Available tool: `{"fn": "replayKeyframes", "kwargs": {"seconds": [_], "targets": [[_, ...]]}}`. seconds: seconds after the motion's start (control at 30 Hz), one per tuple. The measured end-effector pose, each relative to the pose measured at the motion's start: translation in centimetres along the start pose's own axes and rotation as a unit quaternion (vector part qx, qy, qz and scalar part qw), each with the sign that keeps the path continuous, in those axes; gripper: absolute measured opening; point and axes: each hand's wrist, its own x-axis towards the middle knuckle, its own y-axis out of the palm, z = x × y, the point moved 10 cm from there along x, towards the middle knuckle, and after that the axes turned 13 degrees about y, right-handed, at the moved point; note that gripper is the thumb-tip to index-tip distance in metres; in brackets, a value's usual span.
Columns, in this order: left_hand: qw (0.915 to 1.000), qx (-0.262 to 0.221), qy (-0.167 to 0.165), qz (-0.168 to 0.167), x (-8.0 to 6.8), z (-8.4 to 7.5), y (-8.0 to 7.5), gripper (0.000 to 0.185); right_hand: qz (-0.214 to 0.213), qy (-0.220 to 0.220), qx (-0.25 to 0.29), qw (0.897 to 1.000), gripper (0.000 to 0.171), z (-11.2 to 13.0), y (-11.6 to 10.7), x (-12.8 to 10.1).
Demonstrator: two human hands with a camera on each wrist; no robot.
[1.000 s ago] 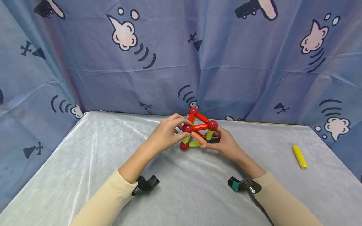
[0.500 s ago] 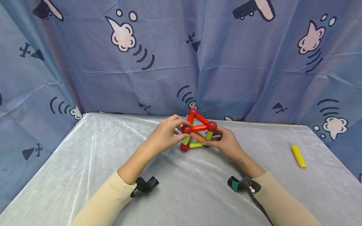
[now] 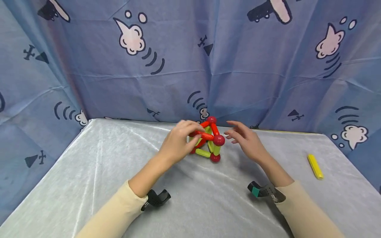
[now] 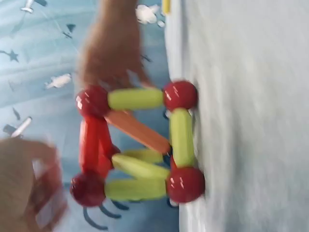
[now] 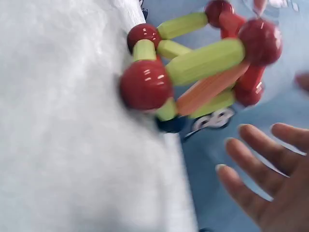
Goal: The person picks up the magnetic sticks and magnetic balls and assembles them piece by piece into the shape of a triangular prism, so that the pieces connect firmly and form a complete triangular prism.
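Note:
A prism-like frame of magnetic sticks and balls (image 3: 218,140) stands on the cloth, its upper triangle in red sticks and its lower part in yellow-green ones. An orange stick (image 4: 137,130) slants across one side face, running down to a dark blue ball (image 5: 171,123). My left hand (image 3: 180,140) hovers at the frame's upper left with fingers loosely bent; a small gap separates it from the nearest ball in the left wrist view. To the right, my right hand (image 3: 247,142) is held apart from the frame, fingers spread and holding nothing.
A single yellow stick (image 3: 315,166) lies on the grey-white cloth (image 3: 190,205) far to the right. Close behind the frame, a blue printed curtain (image 3: 178,66) hangs along the table's back edge.
The frame has turned, bringing a different side to the front. My right hand has let go of the orange stick and drawn back to the right; the orange stick remains in the frame.

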Motion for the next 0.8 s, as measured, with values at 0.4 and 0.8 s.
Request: {"fn": "replayKeyframes", "kwargs": {"seconds": [0.4, 0.8], "targets": [[0.9894, -0.064, -0.13, 0.006, -0.9, 4.2, 0.4, 0.032, -0.07, -0.098, -0.091, 0.989, 0.028, 4.5, -1.2, -2.0], [0.996, -0.062, -0.063, 0.015, -0.6, 2.8, -0.2, 0.023, -0.098, 0.141, -0.308, 0.936, 0.052, -6.7, -11.5, -1.6]]}}
